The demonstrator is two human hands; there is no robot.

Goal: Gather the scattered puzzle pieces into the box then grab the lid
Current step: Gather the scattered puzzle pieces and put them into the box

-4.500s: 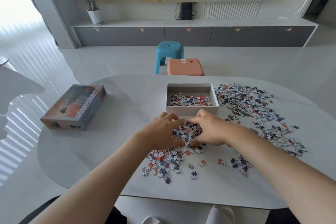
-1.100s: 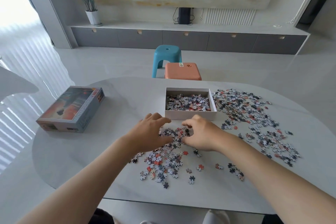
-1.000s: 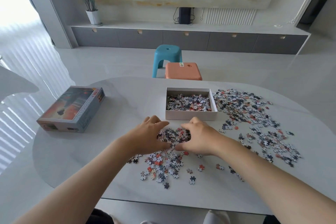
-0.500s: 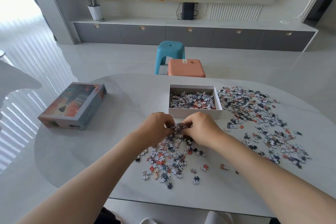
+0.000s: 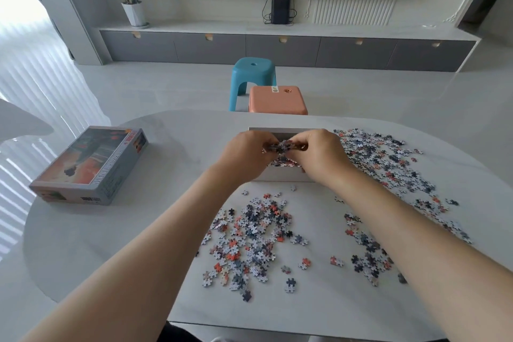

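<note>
The left hand (image 5: 247, 157) and right hand (image 5: 319, 157) together clutch a clump of puzzle pieces (image 5: 280, 146) over the box (image 5: 277, 176) at 12 o'clock. Loose pieces (image 5: 249, 239) lie at 6 and 3 o'clock, the lid (image 5: 91, 164) at 9.

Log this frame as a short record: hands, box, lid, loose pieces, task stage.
left hand: grips handful of pieces over the box
right hand: grips the same handful
box: open, partly hidden by hands
lid: lying on table, far left, untouched
near pile: on table before the box
right spread: on table right of the box
stage: gathering unfinished
</note>
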